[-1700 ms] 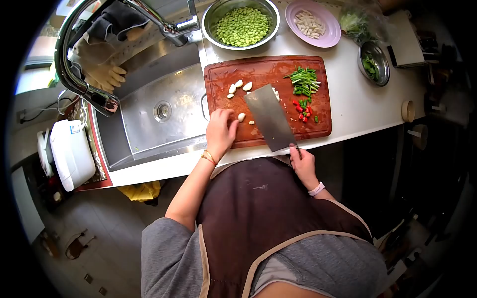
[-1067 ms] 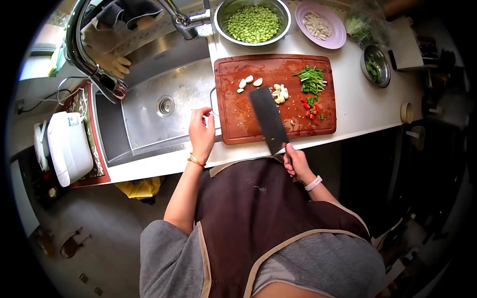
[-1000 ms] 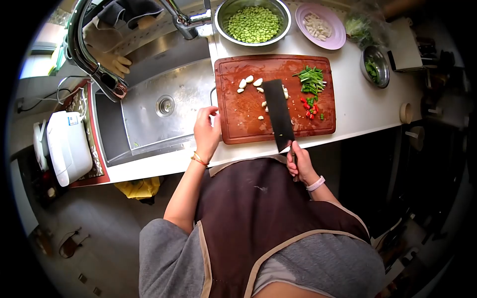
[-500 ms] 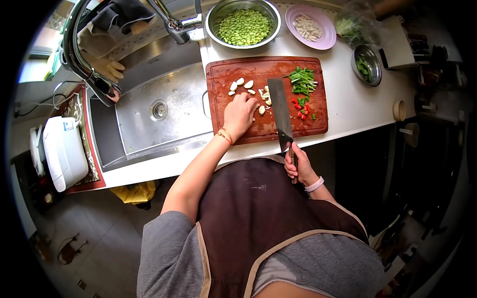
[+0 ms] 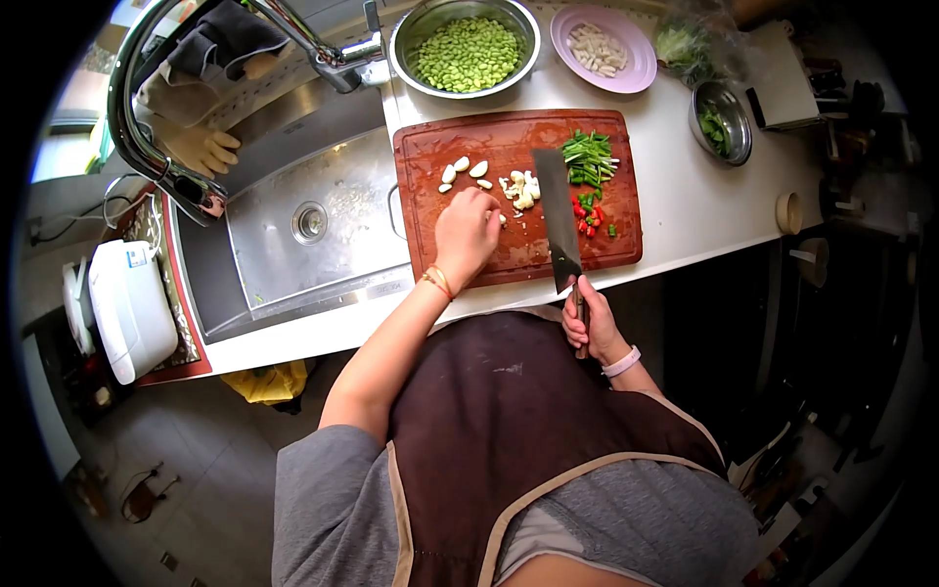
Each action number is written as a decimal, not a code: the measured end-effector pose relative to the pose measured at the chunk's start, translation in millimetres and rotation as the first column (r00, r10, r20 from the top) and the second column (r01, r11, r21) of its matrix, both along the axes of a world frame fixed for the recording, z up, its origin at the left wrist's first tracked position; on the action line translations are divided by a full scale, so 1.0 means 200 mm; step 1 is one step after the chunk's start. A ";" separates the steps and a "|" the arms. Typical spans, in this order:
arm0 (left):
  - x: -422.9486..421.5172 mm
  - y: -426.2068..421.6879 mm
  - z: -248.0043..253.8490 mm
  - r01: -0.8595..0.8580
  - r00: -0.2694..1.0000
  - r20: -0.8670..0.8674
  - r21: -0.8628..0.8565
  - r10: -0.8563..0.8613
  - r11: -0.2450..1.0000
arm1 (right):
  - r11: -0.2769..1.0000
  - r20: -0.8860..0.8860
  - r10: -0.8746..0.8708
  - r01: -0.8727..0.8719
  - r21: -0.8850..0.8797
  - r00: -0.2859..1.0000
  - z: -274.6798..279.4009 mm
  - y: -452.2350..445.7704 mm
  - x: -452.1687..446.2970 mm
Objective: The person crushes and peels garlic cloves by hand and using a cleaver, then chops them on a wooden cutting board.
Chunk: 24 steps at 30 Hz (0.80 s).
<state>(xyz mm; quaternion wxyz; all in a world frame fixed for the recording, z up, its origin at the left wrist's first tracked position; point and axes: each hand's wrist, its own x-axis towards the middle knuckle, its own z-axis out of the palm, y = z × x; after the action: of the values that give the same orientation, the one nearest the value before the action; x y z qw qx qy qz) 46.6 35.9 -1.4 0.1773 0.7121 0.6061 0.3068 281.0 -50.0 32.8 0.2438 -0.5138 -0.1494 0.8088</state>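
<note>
My left hand (image 5: 468, 233) is closed with curled fingertips low over the wooden cutting board (image 5: 426, 249). A pale garlic clove (image 5: 502, 220) shows at those fingertips, partly hidden. Several whole garlic cloves (image 5: 462, 163) lie just beyond the hand, and crushed garlic (image 5: 521, 189) sits in a small pile to its right. In my right hand (image 5: 593, 323) is the handle of a cleaver (image 5: 556, 215), whose broad blade points away from me over the board. Cut green stalks (image 5: 589, 158) and chopped red and green peppers (image 5: 590, 215) lie right of the blade.
Behind the board stand a metal bowl of green beans (image 5: 468, 57) and a pink plate (image 5: 638, 70) with pale pieces. A small metal bowl (image 5: 741, 147) with green leaves is at the right. The sink (image 5: 274, 240) and faucet (image 5: 201, 196) are on the left.
My left hand has shifted slightly toward me and onto the garlic clove beside its fingers. The cleaver has moved a little right, uncovering more crushed garlic. The view has shifted slightly.
</note>
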 end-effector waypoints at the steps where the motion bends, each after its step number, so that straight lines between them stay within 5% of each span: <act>1: -0.03 0.00 0.03 -0.011 0.999 0.045 -0.023 0.012 1.000 | 1.000 -0.004 -0.001 0.001 -0.002 1.000 -0.01 0.00 0.00; 4: -0.06 -0.02 0.02 0.011 0.999 0.041 -0.039 -0.010 0.999 | 0.999 -0.012 -0.031 0.031 -0.018 0.999 -0.03 0.01 0.01; 7: -0.05 -0.04 -0.01 0.133 0.970 -0.198 -0.055 -0.142 0.990 | 0.997 -0.037 -0.057 0.055 -0.053 0.998 -0.04 0.03 0.01; 11: -0.04 -0.03 -0.06 0.112 0.956 -0.267 -0.056 -0.123 0.992 | 0.997 -0.036 -0.058 0.055 -0.059 0.998 -0.04 0.03 0.02; 14: -0.06 -0.01 0.02 0.023 0.999 -0.036 -0.081 -0.026 0.996 | 0.997 -0.032 -0.061 0.059 -0.053 0.998 -0.04 0.04 0.03; 15: -0.07 0.00 0.07 0.026 0.933 0.346 -0.329 0.095 0.944 | 0.997 -0.032 -0.065 0.063 -0.049 0.997 -0.05 0.04 0.04; 16: -0.09 0.01 0.13 0.128 0.721 0.628 -0.536 0.293 0.834 | 0.996 -0.033 -0.069 0.067 -0.050 0.997 -0.05 0.04 0.04; 17: -0.11 0.01 0.22 0.214 0.569 0.750 -0.532 0.338 0.819 | 0.996 -0.036 -0.073 0.071 -0.053 0.997 -0.04 0.04 0.04; 24: -0.15 -0.09 0.78 0.354 0.237 0.949 -0.285 0.209 0.891 | 0.995 -0.053 -0.062 0.058 -0.076 0.997 -0.06 0.04 0.03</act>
<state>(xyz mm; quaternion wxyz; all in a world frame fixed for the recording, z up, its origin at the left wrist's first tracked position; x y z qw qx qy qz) 16.3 17.7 153.8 0.6842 0.3358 0.3827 0.5223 286.8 -41.4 20.0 0.2525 -0.5043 -0.0970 0.8200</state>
